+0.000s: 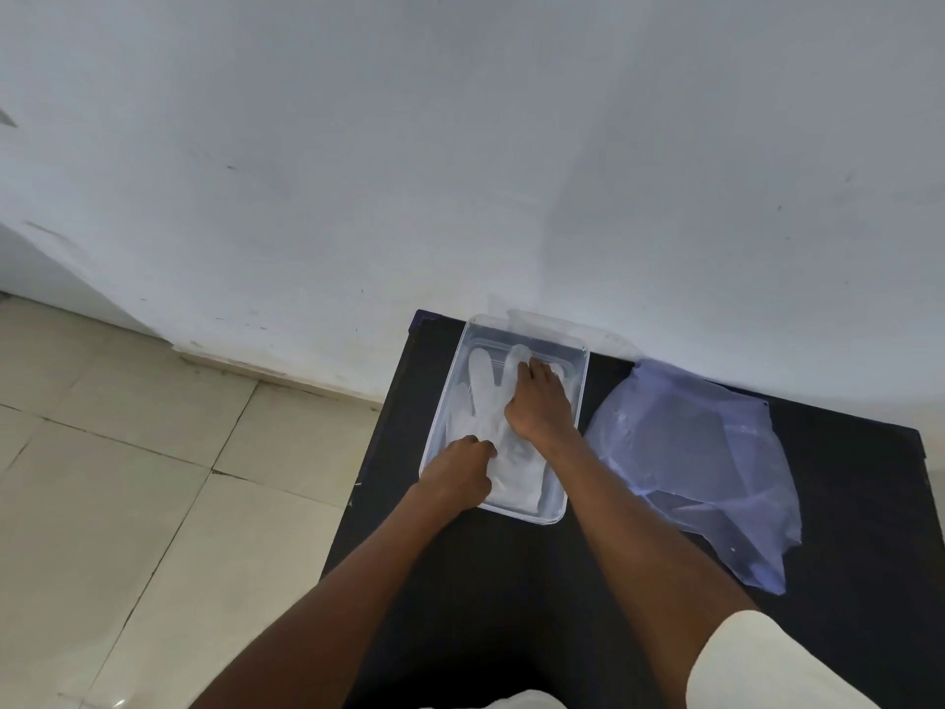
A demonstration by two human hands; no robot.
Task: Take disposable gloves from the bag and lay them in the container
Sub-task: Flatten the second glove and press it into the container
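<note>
right hand [539, 404]: flat, fingers spread, pressing glove [483, 386] fingers down so the thin film lies smooth. left hand [460, 473]: fingertips bunched, pinning the cuff end, apparently to stop sliding. container [575, 396]: clear, on dark table [511, 580]. bag [690, 463]: limp, just right of it.

My two bare forearms, left hand [456, 470], right hand [539, 405], no rings, cream short sleeve [757, 662] on my right arm

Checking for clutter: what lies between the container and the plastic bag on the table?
Only a narrow strip of bare black table separates the container from the plastic bag in the head view.
</note>
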